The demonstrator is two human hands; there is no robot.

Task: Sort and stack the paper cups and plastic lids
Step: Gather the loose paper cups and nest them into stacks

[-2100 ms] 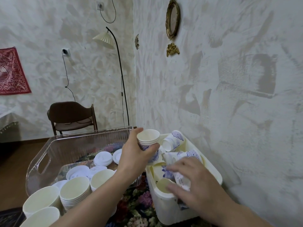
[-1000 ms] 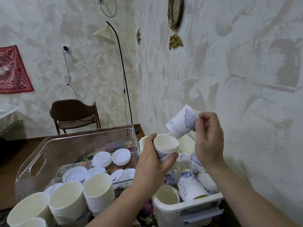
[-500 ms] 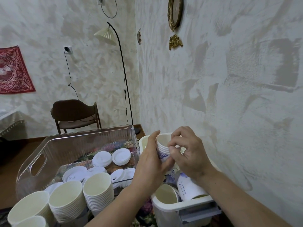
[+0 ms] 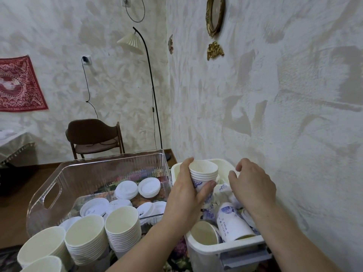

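Note:
My left hand (image 4: 184, 195) grips a stack of blue-patterned paper cups (image 4: 204, 173), held upright over the white bin (image 4: 222, 249). To its right my right hand (image 4: 253, 185) hovers above the bin with fingers loosely curled and nothing in it. Loose patterned cups (image 4: 232, 222) lie jumbled in the bin. White plastic lids (image 4: 137, 190) lie scattered in the clear plastic tray (image 4: 45, 195) on the left. Stacks of plain white cups (image 4: 123, 222) stand at the tray's near end.
A textured wall runs close along the right of the bin. Behind the tray are a brown chair (image 4: 94, 136) and a floor lamp (image 4: 149, 79). A floral cloth shows under the containers.
My right hand lifted a patterned cup from the bin, set it onto the stack in my left hand, then let go and moved right, down over the bin.

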